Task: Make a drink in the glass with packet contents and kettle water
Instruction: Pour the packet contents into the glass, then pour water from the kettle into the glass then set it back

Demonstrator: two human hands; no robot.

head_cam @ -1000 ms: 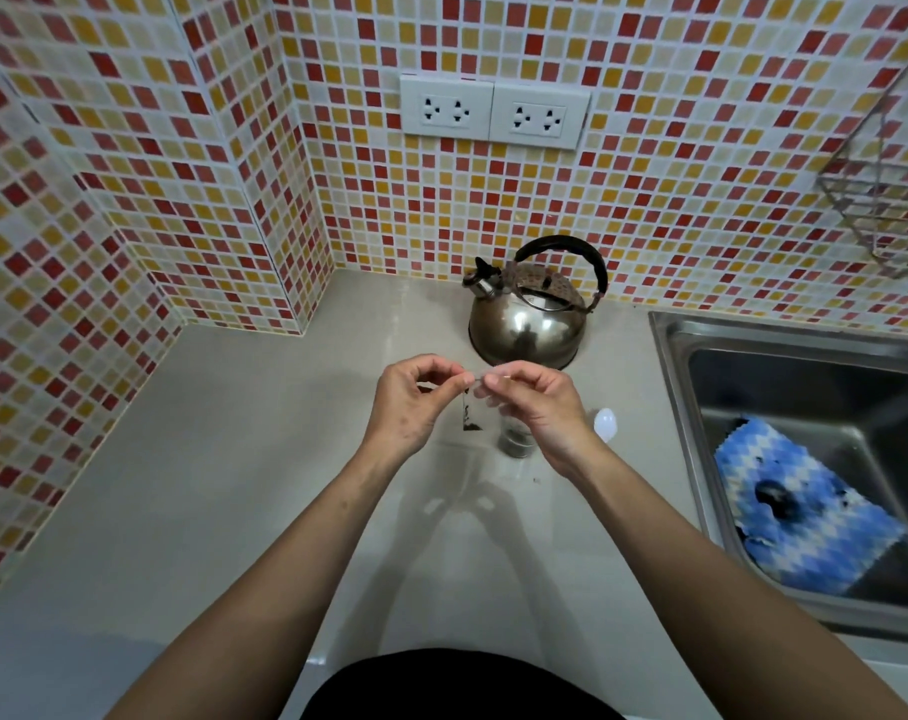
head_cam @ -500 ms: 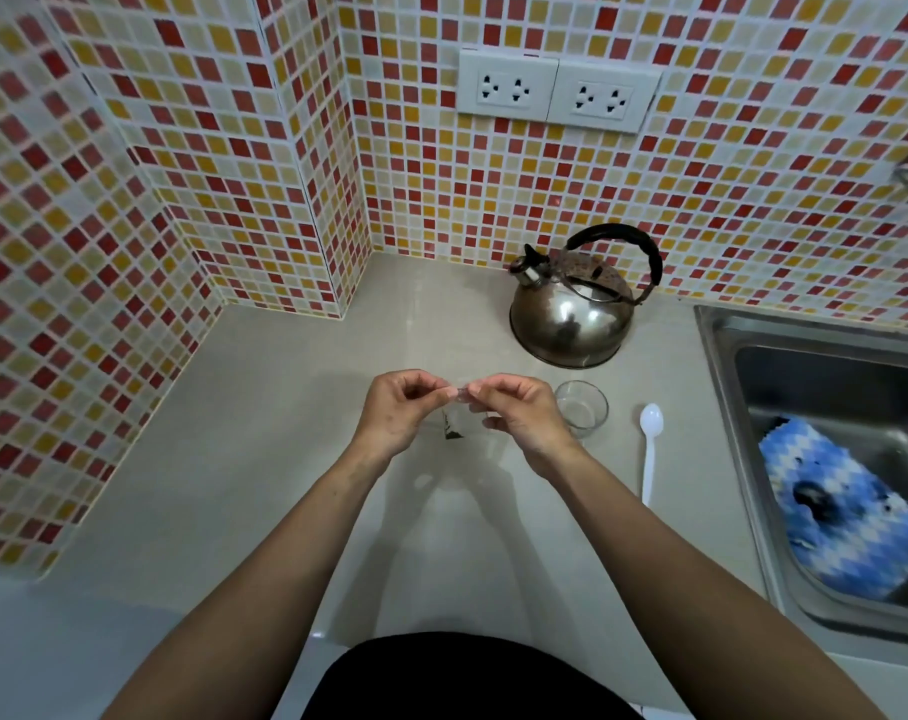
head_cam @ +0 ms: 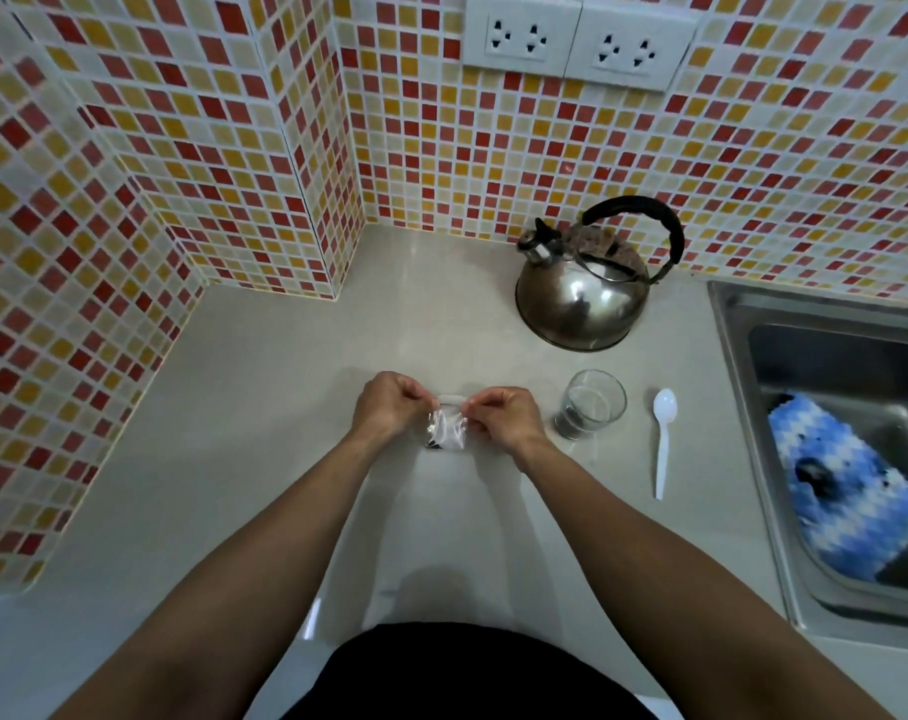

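A small clear plastic packet (head_cam: 448, 427) with a little dark matter at its bottom hangs between my hands above the counter. My left hand (head_cam: 389, 405) pinches its top left corner and my right hand (head_cam: 501, 415) pinches its top right corner. A short clear glass (head_cam: 591, 403) stands on the counter just right of my right hand, apart from it. A steel kettle (head_cam: 582, 298) with a black handle sits behind the glass near the tiled wall. A white plastic spoon (head_cam: 663, 444) lies right of the glass.
The beige counter (head_cam: 265, 407) runs into a tiled corner at the left and back. A steel sink (head_cam: 826, 356) at the right holds a blue and white cloth (head_cam: 846, 485). Two wall sockets (head_cam: 576, 41) sit above the kettle.
The view has shifted left, so the glass and spoon now show clear of my hands. Both hands with the packet sit left of the glass and lower over the counter.
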